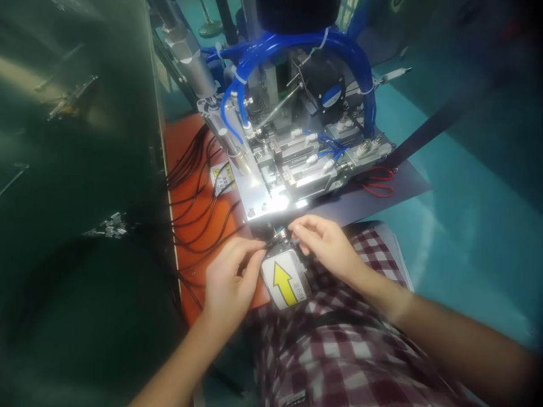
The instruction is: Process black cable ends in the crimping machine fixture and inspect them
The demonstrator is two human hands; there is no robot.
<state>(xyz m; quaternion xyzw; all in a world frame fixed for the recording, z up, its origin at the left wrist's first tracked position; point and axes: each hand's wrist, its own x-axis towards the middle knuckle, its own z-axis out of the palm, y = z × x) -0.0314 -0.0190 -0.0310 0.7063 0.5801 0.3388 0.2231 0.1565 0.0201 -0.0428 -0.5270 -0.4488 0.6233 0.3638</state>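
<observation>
My left hand (233, 277) is closed in a pinch at the left of a small fixture with a white plate (284, 277) that bears a yellow arrow. Whatever lies between its thumb and index finger is too small to name. Across the fixture, my right hand (324, 243) has thumb and fingers drawn together; a small greyish bit shows by the fingertips, but its kind is unclear. Between both hands sit fine coloured wire ends (280, 232), just below the bright metal front plate (258, 198) of a machine.
Black cables (199, 209) run over an orange board (186, 147) to a bunch of shiny connector ends (112, 226) on the dark green table (85, 311). Thick blue air tubing (297, 40) arches above the machine. A red cord (379, 183) lies at its right.
</observation>
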